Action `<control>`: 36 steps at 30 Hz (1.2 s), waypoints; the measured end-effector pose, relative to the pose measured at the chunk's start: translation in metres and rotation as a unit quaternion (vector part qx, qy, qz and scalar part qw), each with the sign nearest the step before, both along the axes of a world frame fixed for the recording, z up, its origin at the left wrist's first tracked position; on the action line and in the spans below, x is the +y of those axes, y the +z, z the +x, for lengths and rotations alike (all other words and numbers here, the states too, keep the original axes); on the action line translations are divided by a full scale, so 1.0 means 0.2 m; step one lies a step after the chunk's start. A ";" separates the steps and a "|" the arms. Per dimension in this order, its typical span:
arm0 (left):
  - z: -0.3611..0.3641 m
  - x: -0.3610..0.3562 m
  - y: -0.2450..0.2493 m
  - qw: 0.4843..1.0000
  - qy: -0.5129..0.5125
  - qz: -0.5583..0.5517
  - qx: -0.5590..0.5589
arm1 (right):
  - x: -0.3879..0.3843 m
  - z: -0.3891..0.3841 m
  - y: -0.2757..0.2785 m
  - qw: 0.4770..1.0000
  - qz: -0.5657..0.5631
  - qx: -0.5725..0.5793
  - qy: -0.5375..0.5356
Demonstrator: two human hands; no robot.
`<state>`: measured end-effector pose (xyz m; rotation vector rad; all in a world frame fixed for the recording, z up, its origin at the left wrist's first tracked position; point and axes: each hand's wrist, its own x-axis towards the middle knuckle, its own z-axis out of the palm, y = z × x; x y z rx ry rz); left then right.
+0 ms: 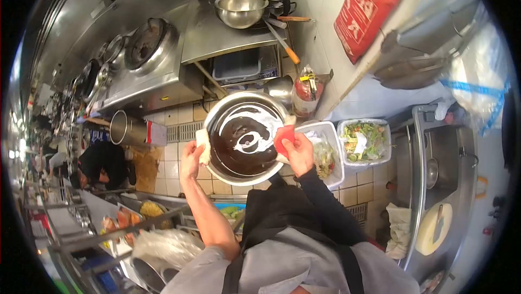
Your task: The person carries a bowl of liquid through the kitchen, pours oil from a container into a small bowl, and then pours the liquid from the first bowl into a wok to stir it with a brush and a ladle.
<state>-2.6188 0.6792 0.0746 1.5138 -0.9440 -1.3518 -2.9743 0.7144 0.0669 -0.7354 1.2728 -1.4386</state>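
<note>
A large round steel pot [218, 173] of dark brown liquid is in front of my body, over the tiled floor. My left hand [191, 158] is closed on the pot's left side, with a cream cloth [203, 146] between the fingers and the metal. On the opposite side my right hand [298, 152] grips the pot through a red cloth [284, 135]. The cloths and fingers hide the handles. Bright reflections lie on the liquid's surface.
Right of the pot stand two bins [364, 159] with vegetable scraps. A fire extinguisher [307, 96] is by the wall. Steel bowls [241, 12] rest on the counter [217, 36]. A sink [450, 155] is at right. At left another person [103, 161] bends down near a tall pot [127, 127].
</note>
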 end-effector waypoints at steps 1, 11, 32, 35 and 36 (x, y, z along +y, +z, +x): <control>0.06 -0.08 0.02 1.000 0.016 0.002 -0.001 | -0.11 0.09 -0.01 1.000 0.004 -0.016 0.005; 0.65 -0.92 0.13 0.998 0.067 -0.015 -0.012 | -1.24 0.69 -0.23 0.997 -0.008 0.002 0.077; 1.31 -2.74 -0.34 0.999 0.037 -0.017 0.016 | -2.91 1.30 -0.45 0.988 -0.010 0.153 -0.011; 1.34 -2.94 -0.35 0.998 0.040 -0.018 0.050 | -3.06 1.37 -0.46 0.990 0.000 0.135 -0.045; 1.32 -2.99 -0.33 0.998 0.044 -0.016 0.050 | -3.10 1.38 -0.44 0.990 0.010 0.127 -0.053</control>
